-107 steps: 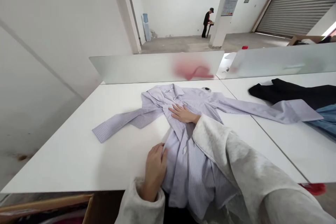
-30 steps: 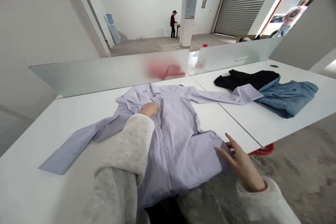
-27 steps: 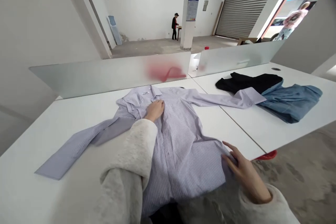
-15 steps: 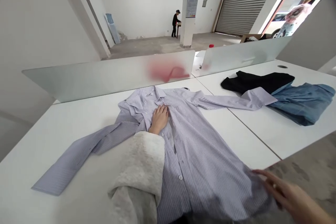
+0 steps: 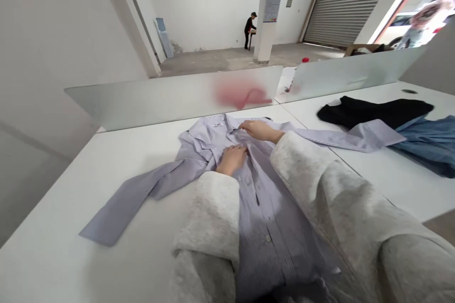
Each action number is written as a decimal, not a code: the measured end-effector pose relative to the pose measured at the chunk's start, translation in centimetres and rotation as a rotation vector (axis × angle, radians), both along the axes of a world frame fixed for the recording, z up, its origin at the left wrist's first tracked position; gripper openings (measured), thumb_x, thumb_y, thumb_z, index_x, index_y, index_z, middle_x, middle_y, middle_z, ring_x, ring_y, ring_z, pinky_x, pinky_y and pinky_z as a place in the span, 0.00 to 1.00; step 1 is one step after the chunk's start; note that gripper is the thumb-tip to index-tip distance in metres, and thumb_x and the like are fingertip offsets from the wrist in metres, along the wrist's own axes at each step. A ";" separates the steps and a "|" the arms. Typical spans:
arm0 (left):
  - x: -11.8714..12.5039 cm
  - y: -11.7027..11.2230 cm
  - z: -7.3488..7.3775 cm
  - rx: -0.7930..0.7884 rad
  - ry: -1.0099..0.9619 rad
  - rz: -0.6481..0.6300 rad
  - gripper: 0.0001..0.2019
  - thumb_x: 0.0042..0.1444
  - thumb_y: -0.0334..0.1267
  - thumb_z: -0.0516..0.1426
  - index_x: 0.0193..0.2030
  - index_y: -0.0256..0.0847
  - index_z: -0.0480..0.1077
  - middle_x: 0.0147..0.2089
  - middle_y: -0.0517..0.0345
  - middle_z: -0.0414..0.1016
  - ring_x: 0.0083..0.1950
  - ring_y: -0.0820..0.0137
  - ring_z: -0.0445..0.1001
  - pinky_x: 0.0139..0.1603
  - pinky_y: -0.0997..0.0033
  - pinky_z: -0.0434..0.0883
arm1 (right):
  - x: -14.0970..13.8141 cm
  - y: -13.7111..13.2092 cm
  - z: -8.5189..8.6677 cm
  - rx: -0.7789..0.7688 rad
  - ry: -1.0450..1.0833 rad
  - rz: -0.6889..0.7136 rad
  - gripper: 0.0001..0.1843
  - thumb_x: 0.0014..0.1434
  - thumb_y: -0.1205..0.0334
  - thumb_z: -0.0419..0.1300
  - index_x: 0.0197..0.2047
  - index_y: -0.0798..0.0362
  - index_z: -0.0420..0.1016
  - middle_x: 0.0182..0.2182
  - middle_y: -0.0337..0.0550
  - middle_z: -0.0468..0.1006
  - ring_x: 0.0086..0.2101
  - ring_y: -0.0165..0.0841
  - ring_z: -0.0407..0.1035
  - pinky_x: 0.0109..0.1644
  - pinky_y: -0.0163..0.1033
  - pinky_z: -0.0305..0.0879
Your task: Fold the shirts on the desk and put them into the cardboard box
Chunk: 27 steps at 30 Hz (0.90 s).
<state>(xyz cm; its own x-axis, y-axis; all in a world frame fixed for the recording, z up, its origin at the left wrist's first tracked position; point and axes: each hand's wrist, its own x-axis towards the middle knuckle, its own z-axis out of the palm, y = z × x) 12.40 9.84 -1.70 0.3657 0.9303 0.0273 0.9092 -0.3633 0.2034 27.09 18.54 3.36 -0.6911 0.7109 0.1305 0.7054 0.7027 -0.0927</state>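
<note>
A pale lilac striped button-up shirt [image 5: 263,218] lies front up on the white table, its collar towards the divider and one sleeve out to each side. My left hand [image 5: 232,158] rests palm down on the chest, fingers flat by the button edge, gripping nothing that I can see. Just above it, my right hand [image 5: 261,130] reaches in from the right, its fingertips closed on the shirt front beside the collar. The shirt's lower hem runs out of sight at the bottom edge.
Black cloth [image 5: 373,111] and a blue garment [image 5: 430,142] lie to the right, near the right cuff. A frosted divider [image 5: 170,99] borders the table's far side. Beyond it, a person in black [image 5: 249,31] stands near a pillar [image 5: 268,42].
My right hand has left the lower right hem and come up to the shirt front by the collar. The left hand stays on the chest. The view has turned slightly left.
</note>
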 end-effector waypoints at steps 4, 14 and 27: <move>1.5 -0.9 -1.7 0.069 0.014 0.033 0.18 0.64 0.36 0.44 0.56 0.40 0.67 0.63 0.48 0.62 0.64 0.54 0.57 0.61 0.51 0.57 | -3.8 3.5 -4.3 -0.037 -0.156 0.055 0.36 0.52 0.79 0.49 0.64 0.50 0.59 0.62 0.44 0.61 0.51 0.35 0.68 0.49 0.36 0.63; 2.3 -0.5 -4.2 0.233 -0.114 0.093 0.24 0.66 0.41 0.40 0.67 0.39 0.52 0.70 0.45 0.50 0.66 0.51 0.54 0.63 0.48 0.53 | -4.2 9.2 -2.5 0.102 -0.215 -0.354 0.18 0.60 0.70 0.46 0.48 0.60 0.72 0.52 0.61 0.67 0.43 0.43 0.69 0.41 0.41 0.62; 3.2 1.4 -2.6 -0.466 -1.009 0.176 0.21 0.61 0.36 0.48 0.61 0.36 0.55 0.38 0.53 0.76 0.33 0.72 0.75 0.32 0.76 0.69 | -4.0 11.2 -4.0 0.143 -0.047 -0.471 0.18 0.58 0.70 0.47 0.46 0.53 0.74 0.49 0.54 0.68 0.39 0.41 0.67 0.39 0.41 0.60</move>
<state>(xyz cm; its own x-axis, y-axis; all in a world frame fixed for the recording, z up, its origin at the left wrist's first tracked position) 15.59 11.25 -4.28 0.2354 0.9636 -0.1270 0.2832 0.0570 0.9574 23.07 29.77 -0.60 -0.3068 0.9246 0.2258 0.9504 0.3103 0.0209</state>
